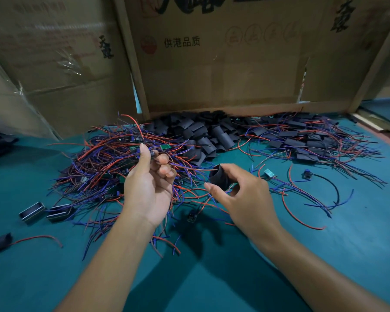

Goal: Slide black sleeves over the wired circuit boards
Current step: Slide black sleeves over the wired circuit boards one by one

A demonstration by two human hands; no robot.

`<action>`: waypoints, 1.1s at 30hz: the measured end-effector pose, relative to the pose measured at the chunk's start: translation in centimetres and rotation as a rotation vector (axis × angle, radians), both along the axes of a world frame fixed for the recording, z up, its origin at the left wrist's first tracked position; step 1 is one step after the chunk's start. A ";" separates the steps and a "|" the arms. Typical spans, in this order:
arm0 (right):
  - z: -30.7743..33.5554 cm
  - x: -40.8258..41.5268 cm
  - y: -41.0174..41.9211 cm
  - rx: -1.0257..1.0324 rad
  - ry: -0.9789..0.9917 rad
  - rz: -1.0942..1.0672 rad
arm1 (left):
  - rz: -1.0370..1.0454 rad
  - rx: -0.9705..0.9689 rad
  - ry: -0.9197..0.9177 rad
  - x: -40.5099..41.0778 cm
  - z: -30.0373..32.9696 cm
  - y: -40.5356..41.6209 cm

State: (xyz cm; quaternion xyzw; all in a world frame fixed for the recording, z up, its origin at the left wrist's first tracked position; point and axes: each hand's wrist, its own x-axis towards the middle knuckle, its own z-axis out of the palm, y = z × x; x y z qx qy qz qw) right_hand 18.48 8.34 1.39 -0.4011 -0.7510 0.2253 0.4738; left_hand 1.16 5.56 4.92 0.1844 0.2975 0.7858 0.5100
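Left hand point(148, 183) pinches wired board point(152, 154), right hand point(241, 194) grips black sleeve point(218, 179); pre-insertion, next align board with sleeve mouth.

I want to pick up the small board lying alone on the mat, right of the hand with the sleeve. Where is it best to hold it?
Probably by the two long edges of the loose circuit board, pinched from above. It lies flat on the green mat, apart from the piles, and its red and blue wires trail away to the right, so come from the left, where the right hand is nearest.
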 end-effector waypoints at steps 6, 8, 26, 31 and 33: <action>0.1 0.2 0.1 0.210 -0.269 -0.049 | -0.009 -0.052 0.188 1.3 -0.2 -0.3; 0.1 0.2 0.0 0.302 -0.344 -0.073 | -0.060 -0.053 0.270 2.1 -0.5 -0.5; 0.9 1.4 1.2 0.160 -0.201 0.039 | -0.128 -0.053 0.628 2.8 -2.5 -0.1; 1.0 1.7 1.2 0.192 -0.389 -0.019 | -0.134 -0.134 0.564 2.7 -3.1 0.3; 1.0 1.7 1.3 0.187 -0.444 -0.018 | -0.137 -0.135 0.499 2.7 -3.2 0.5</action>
